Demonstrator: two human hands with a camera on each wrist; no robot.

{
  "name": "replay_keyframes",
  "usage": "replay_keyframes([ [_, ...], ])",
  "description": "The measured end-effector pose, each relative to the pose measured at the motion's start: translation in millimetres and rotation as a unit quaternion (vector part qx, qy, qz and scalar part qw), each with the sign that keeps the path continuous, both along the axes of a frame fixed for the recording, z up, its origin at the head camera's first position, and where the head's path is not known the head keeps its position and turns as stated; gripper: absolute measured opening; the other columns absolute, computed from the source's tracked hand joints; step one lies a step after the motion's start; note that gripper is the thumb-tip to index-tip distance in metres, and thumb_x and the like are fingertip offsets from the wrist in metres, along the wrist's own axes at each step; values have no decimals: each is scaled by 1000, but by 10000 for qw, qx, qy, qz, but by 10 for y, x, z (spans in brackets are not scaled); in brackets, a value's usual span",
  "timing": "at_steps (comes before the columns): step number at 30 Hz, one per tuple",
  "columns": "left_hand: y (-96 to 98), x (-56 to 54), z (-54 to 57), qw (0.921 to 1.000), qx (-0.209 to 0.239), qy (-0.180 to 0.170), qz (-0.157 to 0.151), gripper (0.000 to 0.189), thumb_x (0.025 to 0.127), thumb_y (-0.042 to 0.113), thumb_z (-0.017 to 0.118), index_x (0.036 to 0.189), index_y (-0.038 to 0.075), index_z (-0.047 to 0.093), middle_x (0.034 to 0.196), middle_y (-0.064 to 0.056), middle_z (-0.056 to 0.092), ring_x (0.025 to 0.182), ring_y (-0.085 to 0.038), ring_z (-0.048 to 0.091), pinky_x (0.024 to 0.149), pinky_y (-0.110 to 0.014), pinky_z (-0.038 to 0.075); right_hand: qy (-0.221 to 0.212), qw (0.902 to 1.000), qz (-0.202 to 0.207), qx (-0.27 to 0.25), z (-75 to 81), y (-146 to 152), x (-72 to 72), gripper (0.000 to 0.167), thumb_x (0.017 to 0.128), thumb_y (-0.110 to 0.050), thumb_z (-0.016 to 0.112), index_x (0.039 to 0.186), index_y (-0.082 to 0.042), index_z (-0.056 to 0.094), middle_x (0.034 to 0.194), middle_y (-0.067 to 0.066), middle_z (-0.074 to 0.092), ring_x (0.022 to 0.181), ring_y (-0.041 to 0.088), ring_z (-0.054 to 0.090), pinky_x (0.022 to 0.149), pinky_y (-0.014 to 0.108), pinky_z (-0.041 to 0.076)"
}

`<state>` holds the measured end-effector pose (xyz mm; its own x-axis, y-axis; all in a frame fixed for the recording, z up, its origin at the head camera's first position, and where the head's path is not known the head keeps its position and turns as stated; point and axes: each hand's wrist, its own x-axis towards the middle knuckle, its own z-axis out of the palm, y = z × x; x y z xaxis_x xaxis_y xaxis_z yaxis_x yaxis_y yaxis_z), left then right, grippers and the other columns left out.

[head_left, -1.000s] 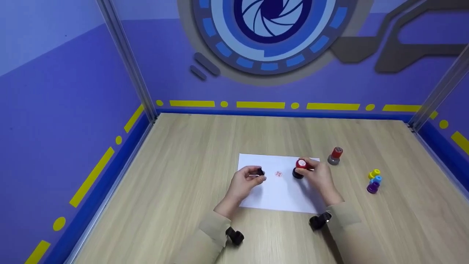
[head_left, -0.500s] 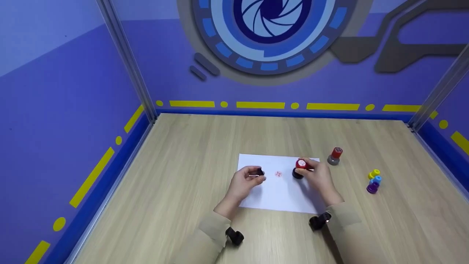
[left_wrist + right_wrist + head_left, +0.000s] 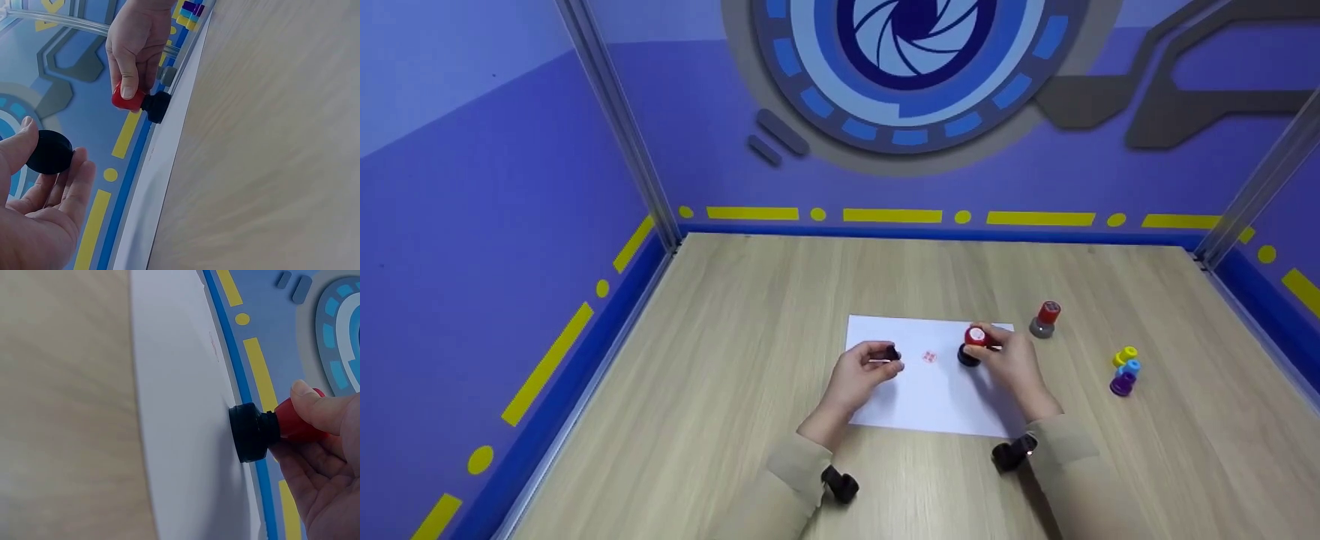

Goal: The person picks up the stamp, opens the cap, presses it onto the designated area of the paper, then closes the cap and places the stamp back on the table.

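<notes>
My right hand (image 3: 1016,367) grips the red handle of a stamp (image 3: 253,433) with a black base. The stamp stands upright, base down, over the right part of a white sheet of paper (image 3: 922,401); whether the base touches the paper is hard to tell. Thumb and fingers of my left hand (image 3: 851,381) pinch a round black cap (image 3: 49,152), held above the paper's left part. Between the two hands, a small red stamped print (image 3: 930,357) shows on the paper.
Beyond my right hand stands a second stamp (image 3: 1045,320), red and grey. Farther right, small yellow (image 3: 1126,355), light blue (image 3: 1130,367) and purple (image 3: 1123,385) stamps stand close together. Blue-purple panels wall in the wooden table (image 3: 720,360) at the back and sides.
</notes>
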<state>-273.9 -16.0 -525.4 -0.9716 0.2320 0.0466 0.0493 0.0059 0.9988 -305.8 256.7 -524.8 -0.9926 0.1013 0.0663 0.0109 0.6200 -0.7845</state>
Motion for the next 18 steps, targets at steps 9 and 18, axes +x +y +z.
replay_keyframes([
  [9, 1, -17, -16, 10000, 35, 37, -30, 44, 93, 8, 76, 130, -11, 59, 122, -22, 68, 100, -15, 72, 91, -25, 62, 60, 10000, 13, 15, -5, 6, 12, 56, 92, -12, 77, 142, 4, 57, 140, 32, 59, 131, 44, 58, 112, 55, 49],
  [18, 9, -33, -34, 9998, 167, 42, -44, 43, 93, 3, 75, 128, -14, 59, 122, -26, 68, 98, -14, 72, 90, -25, 62, 181, 9998, 66, 75, -21, 13, 8, 56, 92, -12, 77, 141, 7, 57, 138, 31, 61, 128, 43, 60, 110, 54, 50],
])
